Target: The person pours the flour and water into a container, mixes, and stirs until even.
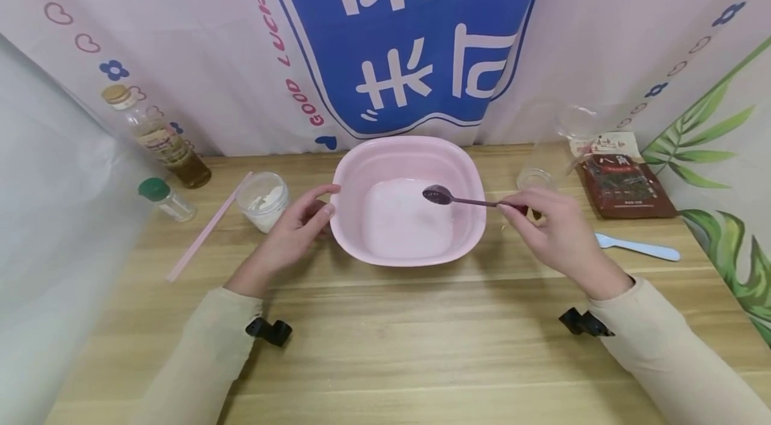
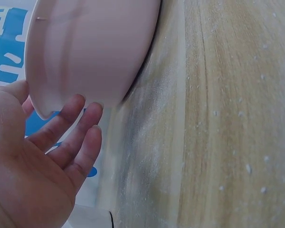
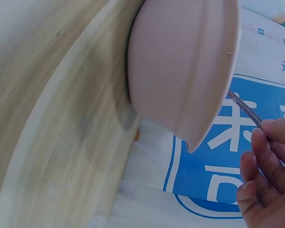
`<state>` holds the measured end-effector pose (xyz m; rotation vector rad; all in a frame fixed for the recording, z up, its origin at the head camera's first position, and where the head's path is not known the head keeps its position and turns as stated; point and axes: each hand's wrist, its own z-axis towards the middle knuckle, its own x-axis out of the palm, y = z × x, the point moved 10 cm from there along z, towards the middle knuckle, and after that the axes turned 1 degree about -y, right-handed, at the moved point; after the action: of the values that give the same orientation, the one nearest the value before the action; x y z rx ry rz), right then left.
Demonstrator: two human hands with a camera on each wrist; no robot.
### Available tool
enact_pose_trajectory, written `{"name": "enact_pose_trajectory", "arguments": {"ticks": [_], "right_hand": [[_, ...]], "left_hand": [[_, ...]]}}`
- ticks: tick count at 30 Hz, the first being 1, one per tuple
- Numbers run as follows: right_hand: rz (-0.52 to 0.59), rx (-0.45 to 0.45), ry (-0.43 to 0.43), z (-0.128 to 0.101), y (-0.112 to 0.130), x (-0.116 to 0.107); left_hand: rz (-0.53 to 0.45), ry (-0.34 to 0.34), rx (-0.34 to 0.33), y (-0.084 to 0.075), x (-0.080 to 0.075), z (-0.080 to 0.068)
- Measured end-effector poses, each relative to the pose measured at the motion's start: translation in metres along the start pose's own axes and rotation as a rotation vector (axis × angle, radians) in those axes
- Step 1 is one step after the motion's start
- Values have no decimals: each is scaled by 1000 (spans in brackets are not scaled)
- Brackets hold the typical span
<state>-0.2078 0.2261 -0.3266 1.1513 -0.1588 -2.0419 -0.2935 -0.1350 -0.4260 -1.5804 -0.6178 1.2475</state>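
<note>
A pink basin (image 1: pixel 407 256) stands on the table with a whitish layer over its bottom. At its left rim my left hand (image 1: pixel 300 223) holds on, the thumb at the edge; in the left wrist view the other fingers (image 2: pixel 69 114) lie against or near the outer wall. My right hand (image 1: pixel 551 227) pinches the handle of a dark purple spoon (image 1: pixel 476 202) between thumb and fingers. The spoon's bowl hangs level over the inside of the basin, and whether it holds anything is hard to tell. In the right wrist view only part of the spoon's handle (image 3: pixel 245 108) shows.
Left of the basin stand a jar of white powder (image 1: pixel 264 201), a pink stick (image 1: pixel 207 227), a green-capped shaker (image 1: pixel 167 199) and a corked bottle (image 1: pixel 161 140). To the right are a clear container (image 1: pixel 536 179), a brown packet (image 1: pixel 626 184) and a light-blue plastic utensil (image 1: pixel 641 248).
</note>
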Motion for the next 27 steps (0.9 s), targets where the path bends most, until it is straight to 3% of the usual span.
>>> {"name": "enact_pose_trajectory", "arguments": {"ticks": [8, 14, 17, 21, 23, 27], "right_hand": [[137, 292, -69, -18, -20, -17], [274, 550, -49, -38, -44, -21], [442, 641, -62, -51, -53, -21], [822, 677, -135, -68, -56, -19], [961, 675, -167, -75, -56, -20], [1069, 694, -227, -93, -61, -24]], "left_hand": [[9, -3, -17, 3, -2, 0], [23, -6, -15, 2, -3, 1], [18, 4, -21, 2, -2, 2], [19, 13, -28, 3, 0, 1], [20, 11, -26, 3, 0, 1], [20, 4, -18, 2, -1, 1]]}}
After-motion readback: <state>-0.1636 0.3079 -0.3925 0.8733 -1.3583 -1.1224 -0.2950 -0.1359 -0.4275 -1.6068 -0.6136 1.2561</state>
